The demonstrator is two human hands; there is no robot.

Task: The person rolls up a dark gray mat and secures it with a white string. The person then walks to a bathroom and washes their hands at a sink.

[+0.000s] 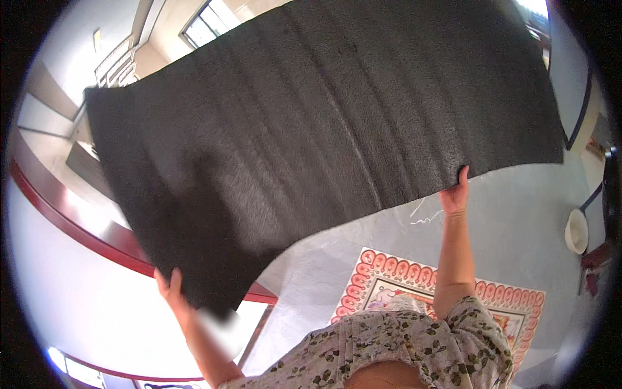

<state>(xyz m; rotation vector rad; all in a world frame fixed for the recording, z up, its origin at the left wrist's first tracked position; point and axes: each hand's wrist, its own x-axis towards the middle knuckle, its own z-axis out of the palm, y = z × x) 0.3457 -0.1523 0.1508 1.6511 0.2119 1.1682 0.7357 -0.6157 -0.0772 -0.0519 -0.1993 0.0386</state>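
A large dark grey-black mat (324,123) with creases across it and a lightly textured surface is held up in front of me, filling much of the upper view. My right hand (456,193) grips its lower edge towards the right, thumb on the near face and fingers behind. At the lower left corner, my left hand (172,292) holds the mat's edge, with part of the hand hidden. From there the lower edge curves upward to my right hand, and the sheet looks tilted and bowed.
A patterned red and white rug (382,272) lies on the grey floor (518,227) below. Left of me runs a white surface with a dark red edge (78,223). A white bowl-like object (576,231) is at the far right. A window (210,23) shows behind the mat.
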